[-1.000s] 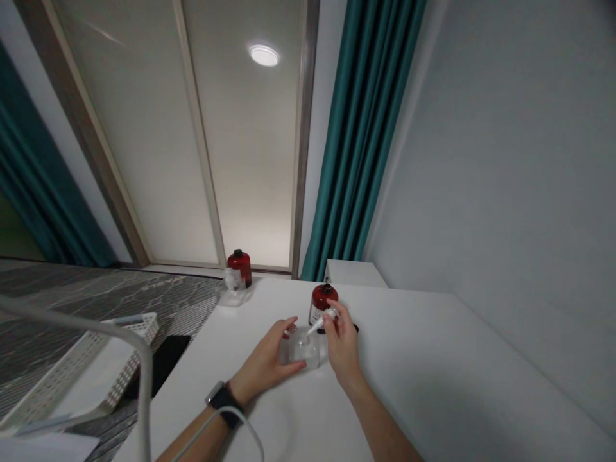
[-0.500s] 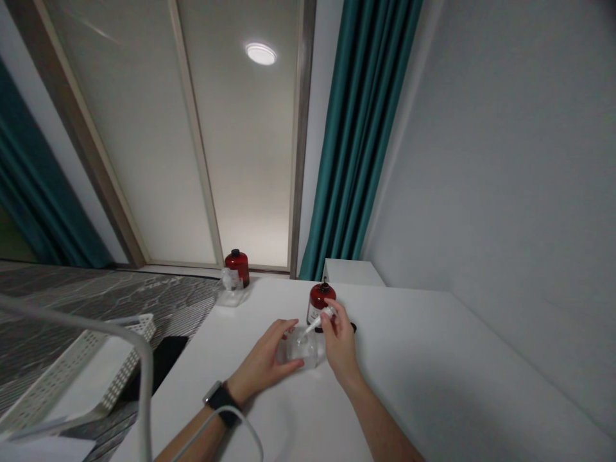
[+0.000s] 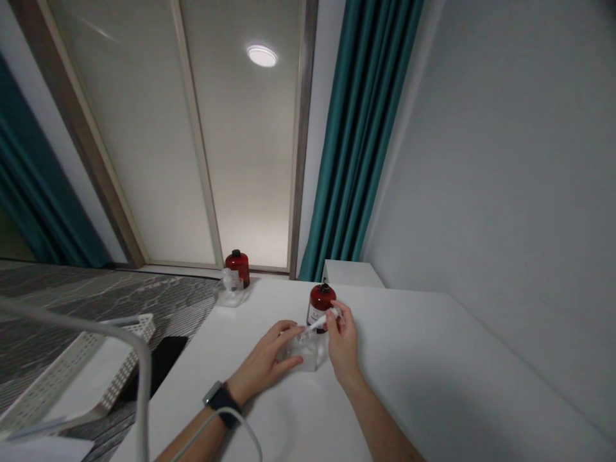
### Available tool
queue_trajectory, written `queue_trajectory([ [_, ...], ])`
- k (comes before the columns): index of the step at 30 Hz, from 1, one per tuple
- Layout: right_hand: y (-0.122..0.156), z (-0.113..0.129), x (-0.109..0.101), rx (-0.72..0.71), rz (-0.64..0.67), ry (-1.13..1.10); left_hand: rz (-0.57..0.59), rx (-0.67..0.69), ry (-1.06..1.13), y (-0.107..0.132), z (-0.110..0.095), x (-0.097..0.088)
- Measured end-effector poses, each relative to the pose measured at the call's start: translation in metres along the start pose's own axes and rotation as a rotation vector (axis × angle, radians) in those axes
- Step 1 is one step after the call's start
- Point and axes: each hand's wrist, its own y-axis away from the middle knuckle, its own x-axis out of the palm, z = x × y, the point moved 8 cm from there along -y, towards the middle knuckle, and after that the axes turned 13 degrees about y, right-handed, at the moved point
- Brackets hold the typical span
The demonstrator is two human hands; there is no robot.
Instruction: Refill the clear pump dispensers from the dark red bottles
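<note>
On the white table, my left hand is closed around the side of a clear, squarish bottle, its forefinger near the bottle's top. In my right hand is a slim white pump top, pinched between thumb and fingers. It slants, its narrow lower end pointing down left at the bottle's mouth; whether that end is inside or just above cannot be made out. Right behind stands a dark red bottle with a pale label, partly covered by my right hand and the pump top.
Near the far left corner of the table stand another red bottle with a black cap and a clear bottle. A white perforated basket lies lower left. A grey curved tube crosses the left foreground.
My right hand has shifted slightly right, drawing the pump top up and away from the clear bottle. My left forefinger has moved in over the bottle's top.
</note>
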Motion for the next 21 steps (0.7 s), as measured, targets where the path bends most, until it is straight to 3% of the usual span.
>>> queue_trajectory([
  [15, 0.000, 0.007, -0.003, 0.004, 0.014, -0.012, -0.021, 0.011, -0.009, 0.002, 0.003, -0.002],
  [21, -0.011, 0.008, -0.016, 0.036, 0.012, -0.015, -0.025, 0.014, 0.006, 0.001, -0.001, -0.004],
])
